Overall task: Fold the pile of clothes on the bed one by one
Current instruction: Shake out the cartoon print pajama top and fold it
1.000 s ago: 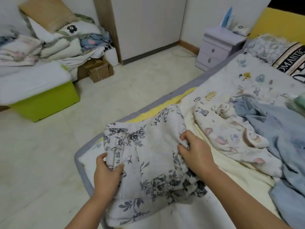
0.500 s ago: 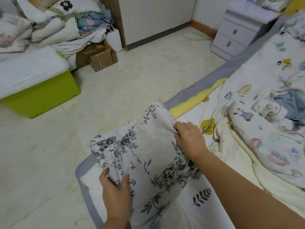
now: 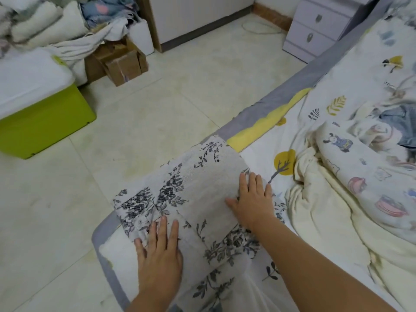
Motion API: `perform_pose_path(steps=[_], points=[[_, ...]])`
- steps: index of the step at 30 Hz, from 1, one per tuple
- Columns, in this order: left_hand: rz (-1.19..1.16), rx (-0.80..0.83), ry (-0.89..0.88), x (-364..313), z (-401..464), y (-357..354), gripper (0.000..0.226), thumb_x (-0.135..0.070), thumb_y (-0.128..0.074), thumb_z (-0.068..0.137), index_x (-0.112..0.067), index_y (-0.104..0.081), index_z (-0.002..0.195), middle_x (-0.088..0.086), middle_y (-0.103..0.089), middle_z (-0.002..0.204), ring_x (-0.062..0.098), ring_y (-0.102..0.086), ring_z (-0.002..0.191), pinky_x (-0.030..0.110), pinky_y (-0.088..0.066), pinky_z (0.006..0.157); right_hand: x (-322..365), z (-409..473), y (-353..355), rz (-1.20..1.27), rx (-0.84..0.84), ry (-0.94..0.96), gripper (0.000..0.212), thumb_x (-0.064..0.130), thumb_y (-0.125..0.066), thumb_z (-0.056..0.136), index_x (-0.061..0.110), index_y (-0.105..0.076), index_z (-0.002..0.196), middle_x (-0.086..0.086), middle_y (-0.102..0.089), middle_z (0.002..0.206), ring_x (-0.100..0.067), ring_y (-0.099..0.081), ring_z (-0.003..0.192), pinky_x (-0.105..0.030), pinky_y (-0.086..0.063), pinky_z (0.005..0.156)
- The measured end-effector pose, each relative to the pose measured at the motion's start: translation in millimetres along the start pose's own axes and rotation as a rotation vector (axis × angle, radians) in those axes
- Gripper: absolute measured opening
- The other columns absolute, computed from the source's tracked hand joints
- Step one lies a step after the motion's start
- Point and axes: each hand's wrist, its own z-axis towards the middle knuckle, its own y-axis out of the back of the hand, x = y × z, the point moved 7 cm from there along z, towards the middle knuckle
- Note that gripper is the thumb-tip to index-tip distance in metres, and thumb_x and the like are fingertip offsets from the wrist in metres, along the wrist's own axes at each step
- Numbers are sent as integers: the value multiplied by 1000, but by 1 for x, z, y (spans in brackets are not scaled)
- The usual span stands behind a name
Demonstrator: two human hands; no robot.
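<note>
We see a folded floral cloth (image 3: 202,199) lying flat at the near corner of the bed (image 3: 299,70), its far end reaching over the grey edge band; our left hand (image 3: 159,255) rests on its near left part with fingers straight and spread, holding nothing; our right hand (image 3: 253,203) presses its right edge, fingers likewise straight and flat; the cloth is a thin woven white with dark grey flower sprays, squared into a rough rectangle; just right of it a cream blanket (image 3: 319,221) bunches in soft folds, and on that lies a crumpled white garment (image 3: 369,174) with small cartoon prints, close to the right hand; a blue garment (image 3: 403,122) sits beyond, at the frame's edge; the sheet (image 3: 333,86) is white with yellow and dark leaf prints, and a yellow strip (image 3: 265,124) shows beside the band; across the pale tiled floor (image 3: 157,109) stand a lime bin (image 3: 45,122) with a white lid, cardboard boxes (image 3: 119,61), heaped bedding (image 3: 56,25), and a lilac nightstand (image 3: 317,25) with two drawers.
</note>
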Motion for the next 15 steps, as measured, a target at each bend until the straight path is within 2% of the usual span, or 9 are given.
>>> perform_pose_path(steps=[2,3,4,6,8,10,11,12,15], points=[[-1,108,47,2,3,-1,55,-39,-18,94,-24,-24,147,6,-14,155,27,-13,143,60,-7,109,4,-6,9,20,-21,25,75,54,-25,96,13,8,149,-12,6,157,-29,7,145,-49,2,115],[20,128,63,2,4,1,56,-41,-19,95,-26,-10,149,2,0,158,24,3,145,59,5,110,6,-12,15,22,-60,52,68,50,-26,97,13,-3,149,-11,-4,157,-29,-2,144,-50,-4,114],[41,127,63,-1,5,7,57,-42,-21,95,-27,-7,149,0,3,158,23,6,145,59,10,109,7,-20,21,24,-113,92,58,45,-26,98,13,-16,146,-10,-17,153,-28,-14,142,-49,-11,112],[66,131,26,-15,7,26,52,-42,-25,95,-30,-25,145,-1,-12,157,23,-6,145,60,5,109,8,-40,32,72,-204,186,40,34,-29,99,14,-39,132,-7,-38,137,-25,-34,129,-42,-23,106],[22,105,-35,-36,10,52,40,-38,-31,94,-30,-44,131,-2,-37,146,21,-29,137,55,-7,112,3,-64,41,165,-246,244,31,25,-37,97,10,-54,119,-10,-52,123,-25,-49,113,-37,-34,98],[-37,58,-144,-63,14,70,33,-34,-34,94,-26,-49,122,-5,-53,124,18,-49,117,41,-28,107,-9,-85,52,219,-323,285,13,12,-56,89,3,-65,92,-16,-62,94,-30,-60,85,-39,-49,77],[-80,49,-196,-77,16,78,33,-33,-34,95,-25,-47,125,-6,-55,119,17,-53,110,33,-36,99,-20,-95,57,227,-357,284,5,6,-63,83,2,-65,80,-16,-62,82,-31,-60,73,-40,-51,66],[-137,49,-236,-92,17,85,34,-32,-34,97,-25,-44,129,-6,-55,121,15,-54,108,28,-40,92,-33,-103,59,241,-346,261,5,3,-64,79,2,-64,74,-16,-61,78,-31,-60,70,-40,-51,61],[-258,60,-324,-136,20,101,34,-29,-32,99,-25,-45,130,-6,-53,128,14,-52,112,23,-39,90,-80,-123,67,214,-330,180,5,0,-68,72,3,-64,73,-14,-61,77,-30,-60,67,-33,-49,55]])
